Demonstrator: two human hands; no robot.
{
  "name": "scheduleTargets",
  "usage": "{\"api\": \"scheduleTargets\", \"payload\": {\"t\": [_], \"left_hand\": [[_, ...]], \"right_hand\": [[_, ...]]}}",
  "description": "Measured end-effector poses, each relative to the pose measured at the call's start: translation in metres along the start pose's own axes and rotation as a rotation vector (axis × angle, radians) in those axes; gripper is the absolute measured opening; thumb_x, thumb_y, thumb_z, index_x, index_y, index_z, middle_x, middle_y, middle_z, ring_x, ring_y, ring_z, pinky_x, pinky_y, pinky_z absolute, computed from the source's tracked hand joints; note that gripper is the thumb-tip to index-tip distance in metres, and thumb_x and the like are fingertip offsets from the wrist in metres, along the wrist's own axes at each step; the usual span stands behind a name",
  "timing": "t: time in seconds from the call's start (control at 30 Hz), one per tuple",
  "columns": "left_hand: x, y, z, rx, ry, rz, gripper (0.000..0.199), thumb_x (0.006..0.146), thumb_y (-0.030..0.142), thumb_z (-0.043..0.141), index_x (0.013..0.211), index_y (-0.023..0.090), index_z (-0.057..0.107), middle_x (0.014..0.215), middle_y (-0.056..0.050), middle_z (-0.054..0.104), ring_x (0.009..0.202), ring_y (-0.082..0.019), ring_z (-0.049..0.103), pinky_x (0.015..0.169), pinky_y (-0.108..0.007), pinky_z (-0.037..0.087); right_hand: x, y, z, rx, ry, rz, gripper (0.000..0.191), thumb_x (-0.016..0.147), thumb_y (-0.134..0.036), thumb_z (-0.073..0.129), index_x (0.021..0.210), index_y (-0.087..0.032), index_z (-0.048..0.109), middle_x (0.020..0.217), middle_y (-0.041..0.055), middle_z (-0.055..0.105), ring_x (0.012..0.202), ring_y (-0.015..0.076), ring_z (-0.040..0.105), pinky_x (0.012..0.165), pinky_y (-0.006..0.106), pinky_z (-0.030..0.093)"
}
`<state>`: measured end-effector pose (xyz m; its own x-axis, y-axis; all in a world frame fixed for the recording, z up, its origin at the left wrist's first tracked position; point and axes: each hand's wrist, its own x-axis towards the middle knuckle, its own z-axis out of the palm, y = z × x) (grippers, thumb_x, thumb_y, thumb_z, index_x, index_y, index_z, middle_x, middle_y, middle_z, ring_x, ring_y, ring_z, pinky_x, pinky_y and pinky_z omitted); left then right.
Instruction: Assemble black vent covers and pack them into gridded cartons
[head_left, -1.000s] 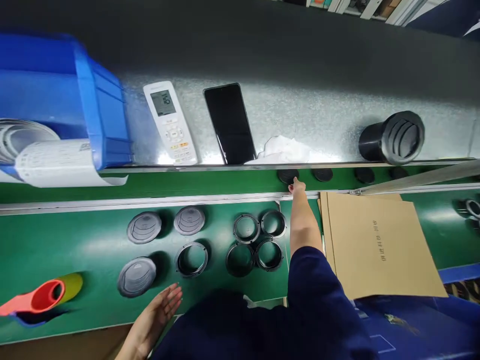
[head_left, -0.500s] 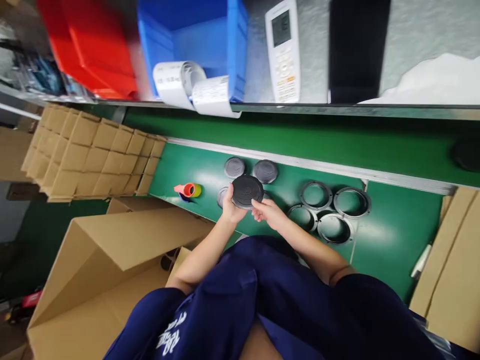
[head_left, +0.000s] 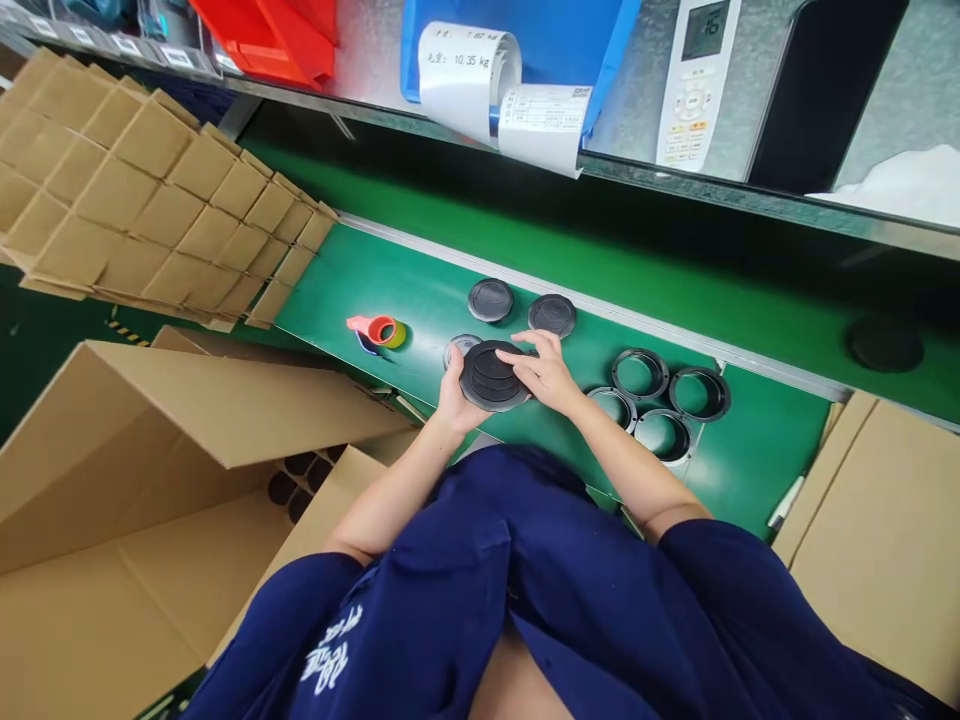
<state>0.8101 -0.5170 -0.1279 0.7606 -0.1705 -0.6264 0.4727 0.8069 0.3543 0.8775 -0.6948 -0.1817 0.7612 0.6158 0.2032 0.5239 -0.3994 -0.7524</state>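
Observation:
My left hand grips a black round cap by its left edge and holds it up over the front of the bench. Ridged curves cross the cap's upper face. My right hand rests its fingertips on the cap's face and right side, fingers stretched and apart. Two similar caps lie behind it, a left cap and a right cap. Another round piece is partly covered by the held cap and my left hand. To the right, several black rings lie grouped on the bench.
On the green bench lies a red and yellow tape roll-like piece. Folded cardboard dividers stand left. An open carton sits front left, flat cardboard right. A shelf above holds a blue bin and remote control.
The cap in my left hand has been turned, showing a different face. My right hand has moved from its edge onto its face. The head view has shifted and tilted.

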Motion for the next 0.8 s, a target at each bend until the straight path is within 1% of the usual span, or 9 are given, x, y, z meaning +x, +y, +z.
{"api": "scheduleTargets", "payload": {"t": [0.07, 0.13, 0.2, 0.3, 0.47, 0.53, 0.63, 0.73, 0.8], "left_hand": [[-0.004, -0.002, -0.007, 0.029, 0.007, 0.009, 0.076, 0.098, 0.073, 0.034, 0.128, 0.011, 0.065, 0.107, -0.020, 0.076, 0.099, -0.035, 0.073, 0.098, -0.061, 0.053], [-0.007, -0.004, -0.011, 0.032, 0.008, 0.020, 0.074, 0.098, 0.071, 0.037, 0.126, 0.010, 0.065, 0.104, -0.020, 0.076, 0.095, -0.035, 0.074, 0.096, -0.058, 0.055], [-0.010, -0.005, -0.012, 0.013, -0.006, 0.018, 0.074, 0.097, 0.072, 0.038, 0.128, 0.010, 0.064, 0.109, -0.022, 0.075, 0.100, -0.036, 0.074, 0.096, -0.057, 0.054], [-0.014, -0.006, -0.010, 0.002, -0.040, 0.005, 0.079, 0.096, 0.074, 0.037, 0.134, 0.009, 0.062, 0.115, -0.023, 0.074, 0.108, -0.039, 0.071, 0.098, -0.059, 0.053], [-0.021, -0.010, -0.003, 0.008, -0.125, 0.025, 0.080, 0.096, 0.075, 0.036, 0.144, 0.014, 0.057, 0.121, -0.021, 0.072, 0.118, -0.039, 0.067, 0.103, -0.061, 0.049], [-0.021, -0.013, -0.001, 0.008, -0.131, 0.026, 0.081, 0.097, 0.075, 0.035, 0.144, 0.013, 0.057, 0.120, -0.021, 0.072, 0.119, -0.039, 0.067, 0.104, -0.059, 0.049], [-0.017, -0.016, -0.003, 0.018, -0.097, 0.031, 0.082, 0.097, 0.074, 0.035, 0.138, 0.008, 0.060, 0.115, -0.023, 0.073, 0.116, -0.039, 0.068, 0.101, -0.056, 0.051], [-0.011, -0.017, -0.008, -0.003, -0.068, 0.028, 0.080, 0.097, 0.074, 0.037, 0.134, 0.006, 0.062, 0.116, -0.023, 0.073, 0.117, -0.038, 0.068, 0.102, -0.054, 0.052], [-0.008, -0.018, -0.013, -0.028, -0.047, 0.012, 0.078, 0.098, 0.073, 0.037, 0.132, 0.009, 0.063, 0.118, -0.020, 0.074, 0.119, -0.036, 0.067, 0.105, -0.053, 0.051]], "right_hand": [[-0.003, -0.002, 0.003, 0.030, -0.023, -0.005, 0.054, 0.107, -0.053, 0.032, 0.119, -0.031, 0.079, 0.144, 0.0069, 0.056, 0.140, 0.0303, 0.036, 0.123, 0.054, 0.027], [-0.006, -0.006, 0.004, 0.070, -0.040, 0.033, 0.062, 0.107, -0.056, 0.025, 0.115, -0.030, 0.081, 0.145, 0.0074, 0.055, 0.140, 0.0300, 0.037, 0.123, 0.054, 0.029], [-0.008, -0.012, 0.002, 0.128, -0.038, 0.076, 0.069, 0.107, -0.059, 0.018, 0.118, -0.029, 0.080, 0.146, 0.0079, 0.053, 0.140, 0.0288, 0.039, 0.122, 0.052, 0.032], [-0.013, -0.023, -0.004, 0.217, 0.010, 0.123, 0.076, 0.106, -0.063, 0.012, 0.124, -0.028, 0.077, 0.145, 0.0086, 0.052, 0.140, 0.0268, 0.043, 0.122, 0.048, 0.033], [-0.023, -0.036, -0.014, 0.286, 0.068, 0.183, 0.080, 0.103, -0.069, 0.013, 0.120, -0.025, 0.078, 0.142, 0.0085, 0.054, 0.138, 0.0254, 0.047, 0.121, 0.043, 0.037], [-0.027, -0.038, -0.016, 0.302, 0.081, 0.181, 0.080, 0.103, -0.069, 0.014, 0.120, -0.025, 0.078, 0.142, 0.0084, 0.055, 0.137, 0.0254, 0.048, 0.121, 0.043, 0.038], [-0.030, -0.038, -0.015, 0.279, 0.086, 0.205, 0.081, 0.104, -0.067, 0.010, 0.121, -0.025, 0.077, 0.142, 0.0070, 0.057, 0.137, 0.0247, 0.048, 0.121, 0.043, 0.037], [-0.033, -0.035, -0.009, 0.206, 0.092, 0.231, 0.083, 0.105, -0.060, 0.000, 0.134, -0.027, 0.070, 0.145, 0.0069, 0.055, 0.141, 0.0242, 0.045, 0.122, 0.045, 0.036], [-0.039, -0.034, -0.002, 0.103, 0.020, 0.136, 0.076, 0.105, -0.064, 0.009, 0.142, -0.028, 0.064, 0.152, 0.0075, 0.051, 0.147, 0.0274, 0.038, 0.125, 0.050, 0.030]]}}
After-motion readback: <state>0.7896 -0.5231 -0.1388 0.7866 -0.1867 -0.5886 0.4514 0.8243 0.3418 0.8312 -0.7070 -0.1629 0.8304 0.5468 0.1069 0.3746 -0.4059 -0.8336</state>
